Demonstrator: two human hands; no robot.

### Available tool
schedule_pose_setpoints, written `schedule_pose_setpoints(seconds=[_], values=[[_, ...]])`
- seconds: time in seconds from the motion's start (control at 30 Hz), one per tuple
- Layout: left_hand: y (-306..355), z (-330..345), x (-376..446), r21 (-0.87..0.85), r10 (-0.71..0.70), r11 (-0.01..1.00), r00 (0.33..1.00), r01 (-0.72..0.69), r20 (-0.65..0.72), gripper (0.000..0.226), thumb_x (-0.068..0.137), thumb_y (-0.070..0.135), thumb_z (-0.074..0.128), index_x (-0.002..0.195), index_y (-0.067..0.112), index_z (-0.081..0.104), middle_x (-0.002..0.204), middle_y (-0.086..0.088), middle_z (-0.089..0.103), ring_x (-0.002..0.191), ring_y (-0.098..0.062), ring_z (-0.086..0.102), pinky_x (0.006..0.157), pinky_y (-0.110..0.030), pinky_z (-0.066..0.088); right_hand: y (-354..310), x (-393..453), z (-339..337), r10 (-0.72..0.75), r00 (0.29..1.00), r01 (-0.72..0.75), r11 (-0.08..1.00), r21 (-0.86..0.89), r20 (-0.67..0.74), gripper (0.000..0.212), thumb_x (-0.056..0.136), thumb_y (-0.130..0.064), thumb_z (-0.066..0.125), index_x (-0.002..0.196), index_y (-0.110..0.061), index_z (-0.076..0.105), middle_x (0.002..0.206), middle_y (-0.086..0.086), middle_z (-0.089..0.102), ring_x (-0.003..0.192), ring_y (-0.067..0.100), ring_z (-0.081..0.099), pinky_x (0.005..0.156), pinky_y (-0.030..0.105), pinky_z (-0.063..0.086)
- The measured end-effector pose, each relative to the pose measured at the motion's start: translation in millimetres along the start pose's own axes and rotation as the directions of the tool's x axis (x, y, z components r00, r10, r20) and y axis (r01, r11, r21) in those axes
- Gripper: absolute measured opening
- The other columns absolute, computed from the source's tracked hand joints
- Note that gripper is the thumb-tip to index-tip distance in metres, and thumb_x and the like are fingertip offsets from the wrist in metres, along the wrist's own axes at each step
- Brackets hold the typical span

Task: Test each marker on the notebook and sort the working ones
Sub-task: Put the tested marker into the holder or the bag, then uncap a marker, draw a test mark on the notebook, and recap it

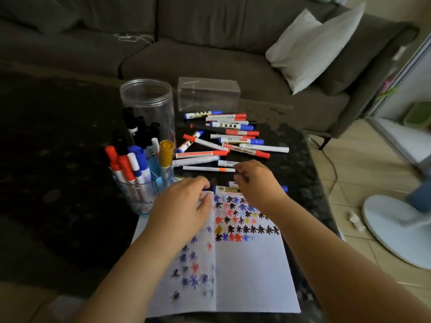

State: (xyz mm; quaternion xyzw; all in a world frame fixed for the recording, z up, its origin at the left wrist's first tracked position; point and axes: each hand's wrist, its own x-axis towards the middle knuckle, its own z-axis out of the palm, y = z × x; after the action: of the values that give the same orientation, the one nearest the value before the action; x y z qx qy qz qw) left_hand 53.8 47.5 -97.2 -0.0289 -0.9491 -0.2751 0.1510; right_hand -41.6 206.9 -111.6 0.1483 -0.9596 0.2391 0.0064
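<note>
Markers: a loose pile of markers [224, 138] lay on the dark worktop [70, 159], past the top of the notebook [247, 264]. Most had red or blue caps.
Notebook: it lay open on the worktop, close to the person. Its right page had rows of little star marks in black, red, blue and yellow.
Left hand: the left hand [184, 203] was at the top of the left page. Its fingers [205, 199] were curled round the page's top edge, which was bent up.
Right hand: the right hand [256, 183] was above the top of the notebook, just beside a blue marker [224, 189] lying there. Its fingers were curled, but I could not tell if they held anything.
Cup: a clear cup [140, 194] stood left of the notebook, full of markers standing up, with one yellow marker [166, 153].
Jar: a tall clear jar [149, 108] stood behind the cup.
Box: a clear box [208, 94] stood behind the pile.
Sofa: a grey sofa [186, 54] with a white pillow [310, 47] was behind the worktop.
</note>
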Motion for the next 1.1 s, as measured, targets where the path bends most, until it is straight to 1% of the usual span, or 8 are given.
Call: schedule_pose_setpoints(seconds=[0.3, 0.47, 0.63, 0.7, 0.8, 0.9, 1.0, 1.1], values=[[3.0, 49.1, 42.6, 0.049, -0.052, 0.997, 0.998, 0.053, -0.019, 0.020, 0.092, 0.027, 0.051, 0.107, 0.017, 0.060, 0.095, 0.001, 0.062, 0.087, -0.015, 0.056, 0.072, -0.031, 0.049, 17.2, 58.2, 25.5, -0.049, 0.988, 0.077, 0.978, -0.192, 0.144, 0.028, 0.094, -0.030, 0.054, 0.120, -0.021, 0.061, 0.117, 0.003, 0.055, 0.115, 0.023, 0.047, 0.098, 0.039, 0.041], [2.8, 47.0, 44.3, -0.002, -0.041, 0.999, 0.997, 0.041, -0.060, 0.018, 0.089, 0.024, 0.055, 0.104, 0.016, 0.062, 0.092, 0.001, 0.064, 0.083, -0.017, 0.057, 0.070, -0.032, 0.049, 14.3, 56.3, 18.8, -0.085, 0.987, 0.108, 0.978, -0.178, 0.134, 0.017, 0.089, -0.029, 0.061, 0.104, -0.022, 0.064, 0.109, 0.001, 0.056, 0.106, 0.021, 0.050, 0.094, 0.038, 0.044], [7.6, 30.4, 36.4, -0.154, -0.116, 0.982, 0.991, 0.105, -0.064, 0.017, 0.087, 0.025, 0.060, 0.102, 0.020, 0.064, 0.087, 0.010, 0.063, 0.078, -0.010, 0.059, 0.068, -0.027, 0.051, 5.1, 15.3, -27.0, -0.106, 0.991, 0.120, 0.979, 0.168, -0.087, 0.012, 0.084, -0.019, 0.068, 0.083, -0.027, 0.060, 0.085, -0.010, 0.059, 0.075, 0.002, 0.056, 0.066, 0.012, 0.043], [13.2, 26.0, 32.0, -0.154, -0.097, 0.984, 0.994, 0.088, -0.049, 0.016, 0.087, 0.024, 0.061, 0.102, 0.019, 0.065, 0.087, 0.010, 0.063, 0.075, -0.007, 0.057, 0.065, -0.019, 0.047, -0.6, -9.8, -45.4, -0.050, 0.988, 0.096, 0.942, 0.321, -0.147, 0.012, 0.084, -0.021, 0.068, 0.082, -0.030, 0.060, 0.082, -0.014, 0.063, 0.076, 0.002, 0.060, 0.068, 0.011, 0.048], [23.9, 23.9, 26.8, -0.222, -0.094, 0.970, 0.995, 0.099, 0.035, 0.012, 0.088, 0.024, 0.061, 0.098, 0.022, 0.066, 0.080, 0.017, 0.059, 0.070, -0.002, 0.056, 0.059, -0.008, 0.040, -4.7, -47.4, -57.8, 0.048, 0.995, 0.008, 0.840, 0.543, -0.090, 0.001, 0.088, -0.028, 0.060, 0.089, -0.028, 0.060, 0.086, -0.012, 0.069, 0.084, 0.000, 0.065, 0.073, 0.009, 0.050], [33.7, 25.4, 23.5, -0.372, -0.110, 0.912, 0.977, 0.173, 0.184, 0.007, 0.089, 0.028, 0.059, 0.090, 0.032, 0.064, 0.079, 0.020, 0.060, 0.074, 0.004, 0.057, 0.058, -0.007, 0.042, -2.6, -82.1, -52.9, 0.114, 0.993, -0.097, 0.730, 0.676, 0.019, 0.011, 0.090, -0.029, 0.050, 0.093, -0.020, 0.056, 0.084, -0.006, 0.070, 0.084, 0.004, 0.068, 0.080, 0.018, 0.054], [41.4, 29.5, 20.1, -0.447, -0.086, 0.863, 0.940, 0.235, 0.329, 0.009, 0.091, 0.034, 0.055, 0.091, 0.037, 0.064, 0.086, 0.020, 0.064, 0.081, 0.006, 0.058, 0.062, -0.007, 0.042, 2.0, -109.1, -39.5, 0.168, 0.975, -0.219, 0.660, 0.719, 0.143, 0.019, 0.094, -0.030, 0.042, 0.097, -0.020, 0.057, 0.069, -0.008, 0.062, 0.066, 0.009, 0.065, 0.068, 0.022, 0.055], [51.1, 40.9, 13.6, -0.503, -0.020, 0.822, 0.897, 0.266, 0.441, 0.015, 0.093, 0.033, 0.052, 0.088, 0.036, 0.066, 0.085, 0.018, 0.068, 0.083, 0.005, 0.061, 0.075, -0.021, 0.051, 7.9, -118.7, -27.1, 0.202, 0.941, -0.338, 0.494, 0.801, 0.273, 0.027, 0.099, -0.026, 0.037, 0.095, -0.010, 0.058, 0.066, 0.000, 0.048, 0.052, 0.009, 0.044, 0.051, 0.018, 0.042]])
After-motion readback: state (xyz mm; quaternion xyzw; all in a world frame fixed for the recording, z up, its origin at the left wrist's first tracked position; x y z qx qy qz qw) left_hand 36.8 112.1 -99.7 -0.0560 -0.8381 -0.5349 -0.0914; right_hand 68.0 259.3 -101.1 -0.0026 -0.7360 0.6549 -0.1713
